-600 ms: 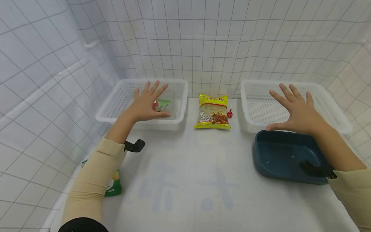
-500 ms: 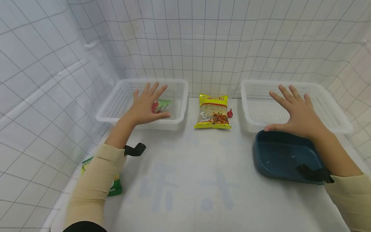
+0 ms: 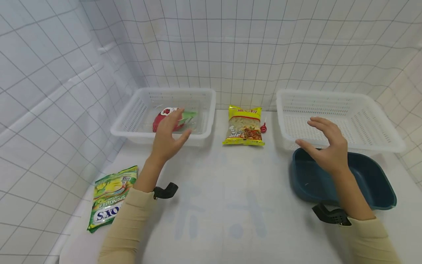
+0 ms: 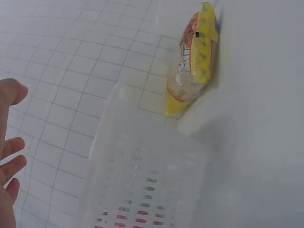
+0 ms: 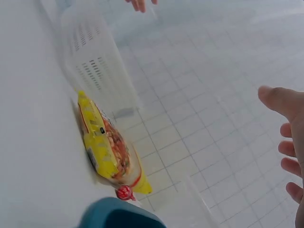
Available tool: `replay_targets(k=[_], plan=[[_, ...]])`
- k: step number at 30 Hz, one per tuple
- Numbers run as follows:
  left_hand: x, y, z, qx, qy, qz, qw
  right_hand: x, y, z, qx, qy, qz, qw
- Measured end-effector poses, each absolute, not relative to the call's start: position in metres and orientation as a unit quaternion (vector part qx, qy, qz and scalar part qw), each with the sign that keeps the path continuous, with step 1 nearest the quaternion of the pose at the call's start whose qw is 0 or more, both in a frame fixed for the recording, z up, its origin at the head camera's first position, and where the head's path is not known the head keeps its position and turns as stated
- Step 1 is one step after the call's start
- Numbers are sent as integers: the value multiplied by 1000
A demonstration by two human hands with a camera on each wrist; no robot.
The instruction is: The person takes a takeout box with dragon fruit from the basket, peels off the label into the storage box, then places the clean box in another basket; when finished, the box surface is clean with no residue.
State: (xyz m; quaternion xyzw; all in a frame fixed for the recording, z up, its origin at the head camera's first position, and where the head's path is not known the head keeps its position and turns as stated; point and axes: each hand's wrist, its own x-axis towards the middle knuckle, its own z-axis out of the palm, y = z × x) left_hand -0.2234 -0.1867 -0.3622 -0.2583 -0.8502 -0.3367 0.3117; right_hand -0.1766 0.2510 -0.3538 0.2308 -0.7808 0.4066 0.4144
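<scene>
My left hand [image 3: 166,141] hovers over the front rim of the left white basket [image 3: 132,135], thumb apart from the fingers and nothing held. In that basket lies a red and green package [image 3: 161,118], partly hidden by the hand. Above the dark blue bin [image 3: 316,185] floats my right hand [image 3: 331,146], its fingers bent a little and holding nothing. The right white basket [image 3: 366,117] stands just behind it. Between the baskets lies a yellow noodle bag [image 3: 244,126], with a red lollipop [image 3: 263,127] at its right side. Both wrist views show the noodle bag on its side of the frame.
A green and yellow tea bag [image 3: 110,196] lies at the left edge of the white table [image 3: 227,205], partly covered by the left sleeve. A white gridded curtain [image 3: 250,51] hangs behind the baskets and along the sides.
Both hands have drawn back toward the body and inward, their spread fingers now closer together. The left arm has uncovered more of the tea bag and the package in the basket.
</scene>
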Motion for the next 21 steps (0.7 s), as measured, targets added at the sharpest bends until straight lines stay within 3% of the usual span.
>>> replay_targets(k=[5,10,14,21], plan=[[-215,-180,-384,-192,-811,-390,391,-167,226,-353,218,-736,468,438],[-206,-172,-403,-124,-780,-421,446,-164,210,-357,201,-730,497,423],[-200,-171,-416,-70,-765,-465,441,-165,200,-358,199,-735,503,408],[-194,-173,-420,27,-742,-547,387,-175,192,-369,200,-747,507,381]])
